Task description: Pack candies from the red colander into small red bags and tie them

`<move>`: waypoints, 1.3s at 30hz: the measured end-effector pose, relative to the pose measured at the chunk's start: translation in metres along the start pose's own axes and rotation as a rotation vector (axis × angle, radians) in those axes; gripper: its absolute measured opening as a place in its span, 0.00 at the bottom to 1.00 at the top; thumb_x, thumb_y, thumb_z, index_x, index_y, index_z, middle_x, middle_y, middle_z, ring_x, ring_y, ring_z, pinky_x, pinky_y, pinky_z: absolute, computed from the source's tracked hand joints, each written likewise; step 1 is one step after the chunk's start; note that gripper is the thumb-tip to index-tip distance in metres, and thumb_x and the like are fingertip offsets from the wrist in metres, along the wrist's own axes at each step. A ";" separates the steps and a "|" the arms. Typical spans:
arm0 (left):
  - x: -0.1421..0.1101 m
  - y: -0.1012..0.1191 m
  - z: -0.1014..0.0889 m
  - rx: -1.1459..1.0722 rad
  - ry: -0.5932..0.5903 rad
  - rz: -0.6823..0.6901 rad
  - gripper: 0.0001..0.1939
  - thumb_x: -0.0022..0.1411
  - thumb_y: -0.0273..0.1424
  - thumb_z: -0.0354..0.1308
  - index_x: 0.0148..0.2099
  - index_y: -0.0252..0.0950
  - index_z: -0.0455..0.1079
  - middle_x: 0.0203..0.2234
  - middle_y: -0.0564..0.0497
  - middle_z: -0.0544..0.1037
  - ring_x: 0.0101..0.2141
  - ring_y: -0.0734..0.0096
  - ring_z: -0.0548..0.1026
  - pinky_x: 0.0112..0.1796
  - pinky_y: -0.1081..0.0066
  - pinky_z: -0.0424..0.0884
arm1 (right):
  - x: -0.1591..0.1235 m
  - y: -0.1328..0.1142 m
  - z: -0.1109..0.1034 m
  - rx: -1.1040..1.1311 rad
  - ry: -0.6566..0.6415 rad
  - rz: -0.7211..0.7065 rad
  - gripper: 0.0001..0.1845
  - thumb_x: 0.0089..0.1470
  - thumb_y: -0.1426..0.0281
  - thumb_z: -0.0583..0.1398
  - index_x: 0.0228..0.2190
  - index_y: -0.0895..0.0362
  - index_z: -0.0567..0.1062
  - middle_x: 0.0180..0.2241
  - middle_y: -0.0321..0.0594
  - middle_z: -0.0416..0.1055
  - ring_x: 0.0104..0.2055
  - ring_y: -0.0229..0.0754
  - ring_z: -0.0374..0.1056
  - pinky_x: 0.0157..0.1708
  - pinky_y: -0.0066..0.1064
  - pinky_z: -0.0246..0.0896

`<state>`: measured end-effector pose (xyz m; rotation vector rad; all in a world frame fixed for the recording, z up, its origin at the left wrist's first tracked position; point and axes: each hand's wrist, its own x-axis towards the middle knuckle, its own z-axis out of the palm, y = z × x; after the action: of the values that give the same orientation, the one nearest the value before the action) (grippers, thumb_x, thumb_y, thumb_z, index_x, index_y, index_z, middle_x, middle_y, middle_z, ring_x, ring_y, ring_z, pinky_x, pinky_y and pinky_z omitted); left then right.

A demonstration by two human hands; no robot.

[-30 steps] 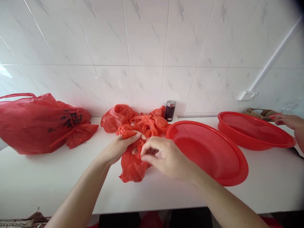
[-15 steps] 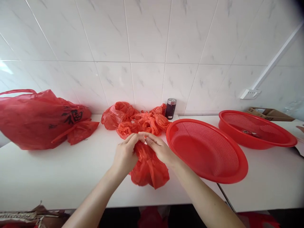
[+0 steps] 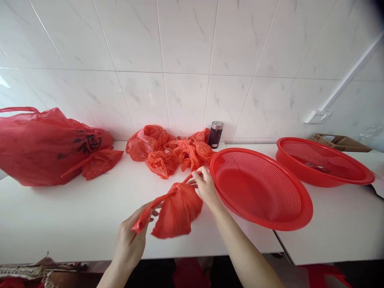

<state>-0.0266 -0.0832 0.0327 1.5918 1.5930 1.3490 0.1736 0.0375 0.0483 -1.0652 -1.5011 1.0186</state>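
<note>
Two bare hands hold one red plastic bag [image 3: 177, 212] pulled out between them, above a white counter [image 3: 75, 224]. The left hand [image 3: 129, 242] sits low, its forearm rising from the bottom edge and cut off there. Its fingers [image 3: 149, 211] curl together around a twisted handle [image 3: 153, 206], but the bag hides part of them, so the exact grip is hard to make out. The right hand [image 3: 206, 188] is raised higher, with the forearm slanting in from the lower right. Its fingers [image 3: 199, 173] pinch together on a thin handle [image 3: 189, 178]. The bag's bunched body sags between and below the two hands; whether it touches the counter cannot be told.

Just beside the right fingers is the rim of a red plastic colander [image 3: 288, 226], and a second red colander [image 3: 345, 179] lies farther right. Beyond the fingers lies a heap of crumpled red bags [image 3: 168, 154], with a dark canister [image 3: 215, 135] behind it. Well left of the left fingers slumps a large red bag [image 3: 45, 148] printed with a black character. Small items inside the second colander are too small to make out.
</note>
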 end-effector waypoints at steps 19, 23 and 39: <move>0.058 -0.046 0.032 0.436 0.052 -0.179 0.20 0.55 0.22 0.45 0.47 0.43 0.65 0.23 0.54 0.74 0.24 0.65 0.70 0.28 0.71 0.62 | -0.006 0.055 0.036 -0.717 0.085 -0.193 0.07 0.64 0.64 0.50 0.37 0.55 0.60 0.28 0.37 0.74 0.27 0.43 0.72 0.25 0.29 0.52; 0.058 -0.049 0.024 0.360 0.020 -0.225 0.17 0.61 0.28 0.41 0.46 0.45 0.67 0.29 0.54 0.77 0.27 0.68 0.73 0.27 0.74 0.64 | 0.003 0.059 0.021 -0.754 0.076 -0.158 0.08 0.64 0.62 0.49 0.37 0.54 0.60 0.28 0.36 0.74 0.28 0.42 0.72 0.24 0.28 0.49; 0.099 -0.062 0.054 0.802 -0.144 -0.222 0.22 0.62 0.28 0.43 0.54 0.45 0.69 0.40 0.45 0.80 0.38 0.56 0.76 0.34 0.66 0.65 | 0.024 0.093 0.025 -1.033 0.060 -0.012 0.07 0.63 0.68 0.51 0.37 0.57 0.67 0.31 0.43 0.75 0.33 0.45 0.70 0.32 0.31 0.50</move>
<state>-0.0242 0.0367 -0.0138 1.7913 2.2881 0.4629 0.1576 0.0828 -0.0391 -1.7446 -2.0163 0.1214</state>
